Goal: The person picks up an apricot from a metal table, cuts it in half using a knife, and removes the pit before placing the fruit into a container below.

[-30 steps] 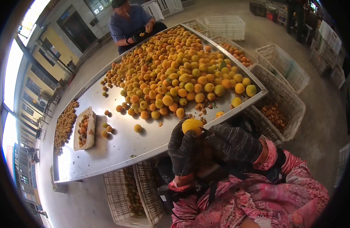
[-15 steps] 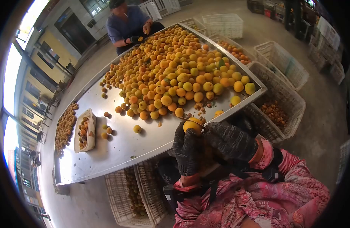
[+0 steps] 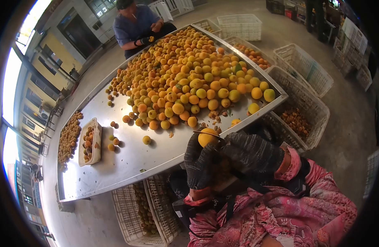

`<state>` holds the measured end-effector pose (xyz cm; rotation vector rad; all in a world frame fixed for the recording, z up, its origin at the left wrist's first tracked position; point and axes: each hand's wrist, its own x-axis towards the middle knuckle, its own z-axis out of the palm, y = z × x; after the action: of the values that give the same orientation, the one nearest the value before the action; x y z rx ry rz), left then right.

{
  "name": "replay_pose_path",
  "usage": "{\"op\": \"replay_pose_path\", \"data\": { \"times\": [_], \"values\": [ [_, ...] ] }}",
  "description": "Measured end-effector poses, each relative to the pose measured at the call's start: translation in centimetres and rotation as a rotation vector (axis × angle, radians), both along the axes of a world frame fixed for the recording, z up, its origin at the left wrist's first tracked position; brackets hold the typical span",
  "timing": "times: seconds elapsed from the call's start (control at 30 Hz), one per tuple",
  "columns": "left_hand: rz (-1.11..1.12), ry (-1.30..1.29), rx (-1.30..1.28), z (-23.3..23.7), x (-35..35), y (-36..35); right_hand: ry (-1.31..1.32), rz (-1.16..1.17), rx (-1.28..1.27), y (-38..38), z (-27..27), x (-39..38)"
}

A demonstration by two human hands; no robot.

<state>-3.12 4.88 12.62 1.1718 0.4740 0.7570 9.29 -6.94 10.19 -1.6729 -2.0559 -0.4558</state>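
My left hand (image 3: 199, 162), in a dark grey knit glove, is closed around a yellow-orange apricot (image 3: 206, 139) at the near edge of the metal table. Lying across the top of this fruit is a thin, curved, dark strip like a narrow blade (image 3: 212, 134). One end of it runs to the fingers of my right hand (image 3: 253, 152), gloved alike and closed close beside the fruit. Those fingers partly hide how the strip is held. A big heap of apricots (image 3: 189, 78) covers the far and right parts of the table (image 3: 115, 175).
A white tray (image 3: 98, 150) of fruit stands on the table's left, beside a brown pile of small pieces (image 3: 70, 136). Plastic crates stand right of the table, one with orange scraps (image 3: 296, 120). Below its near edge is another crate (image 3: 127, 218). A co-worker (image 3: 138, 24) sits at the far side.
My hands stay on the apricot, which has turned or shifted slightly under the thin strip. My view has moved slightly. The co-worker's gloved hand has shifted a little.
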Motion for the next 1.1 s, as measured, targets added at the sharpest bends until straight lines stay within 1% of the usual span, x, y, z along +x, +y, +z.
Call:
{"op": "replay_pose_path", "data": {
  "times": [0.03, 0.1, 0.13, 0.2, 0.23, 0.3, 0.33, 0.4, 0.43, 0.5, 0.53, 0.57, 0.6, 0.63, 0.7, 0.73, 0.8, 0.83, 0.9, 0.93, 1.0, 1.03, 1.07, 1.1],
  "values": [
    [-0.001, 0.001, -0.001, 0.2, -0.1, -0.1, 0.001, -0.001, -0.001, 0.0, 1.5, -0.1],
    [-0.049, -0.042, -0.063, 0.6, -0.4, -0.1, 1.009, -0.014, -0.389, -0.2, 5.2, -0.5],
    [-0.051, -0.042, -0.063, 0.5, -0.2, -0.1, 1.009, -0.015, -0.388, -0.1, 4.7, -0.4],
    [0.0, -0.014, 0.01, -0.1, 0.4, -0.2, 0.591, -0.013, -0.203, 0.1, 3.0, -0.4],
    [-0.003, -0.014, 0.011, -0.5, 0.7, -0.4, 0.591, -0.016, -0.201, 0.3, 2.6, -0.9],
    [0.107, 0.088, 0.057, -1.6, 1.2, -0.8, 0.524, -0.171, -0.065, 0.7, 2.1, -2.3],
    [0.108, 0.085, 0.057, -2.2, 1.4, -0.8, 0.521, -0.17, -0.066, 0.8, 1.4, -2.4],
    [0.124, 0.085, -0.077, -2.7, 1.7, -0.8, 0.364, -0.198, 0.039, 1.2, -0.4, -2.1],
    [0.126, 0.088, -0.079, -2.4, 1.7, -0.9, 0.366, -0.196, 0.036, 1.1, -1.0, -1.7],
    [0.095, 0.016, -0.036, -1.3, 1.7, -1.0, 0.104, -0.118, 0.008, 0.9, -1.6, -0.9],
    [0.092, 0.016, -0.035, -1.6, 1.6, -0.7, 0.104, -0.121, 0.009, 0.8, -1.3, -0.5],
    [0.083, 0.035, 0.019, -2.2, 1.5, -0.3, 0.065, -0.092, 0.048, 0.6, -0.6, -0.1],
    [0.077, 0.054, 0.072, -2.5, 1.2, 0.0, 0.026, -0.061, 0.085, 0.4, 0.2, 0.1],
    [0.078, 0.055, 0.072, -2.4, 0.9, 0.3, 0.026, -0.06, 0.085, 0.4, 1.5, 0.0],
    [-0.017, 0.036, 0.014, -2.0, 0.4, 0.4, 1.306, -0.036, -0.345, 0.4, 3.8, -0.6],
    [-0.017, 0.034, 0.011, -1.8, 0.3, 0.5, 1.304, -0.038, -0.347, 0.3, 3.5, -0.5],
    [-0.099, 0.055, -0.052, -1.4, 0.3, 0.6, 1.318, 0.049, -0.243, 0.4, 2.5, -0.2],
    [-0.099, 0.055, -0.052, -1.7, 0.5, 0.6, 1.318, 0.05, -0.243, 0.7, 2.3, -0.1],
    [0.069, 0.054, 0.035, -2.8, 1.6, 0.2, 0.689, -0.078, -0.121, 1.2, 1.5, 0.1],
    [0.065, 0.056, 0.033, -2.4, 2.1, -0.5, 0.691, -0.082, -0.121, 1.5, 0.1, 0.0],
    [0.181, -0.079, -0.147, -0.8, 2.9, -1.6, 0.325, -0.172, 0.08, 2.4, -3.1, -0.1],
    [0.183, -0.079, -0.148, -2.1, 2.9, -1.1, 0.325, -0.171, 0.079, 2.6, -3.4, -0.1],
    [0.211, 0.066, 0.168, -4.5, 2.8, -0.4, 0.285, -0.188, 0.096, 2.6, -3.6, -0.2],
    [0.236, 0.209, 0.486, -5.2, 2.8, 0.1, 0.242, -0.204, 0.116, 2.8, -3.6, -0.3]
  ]
}}
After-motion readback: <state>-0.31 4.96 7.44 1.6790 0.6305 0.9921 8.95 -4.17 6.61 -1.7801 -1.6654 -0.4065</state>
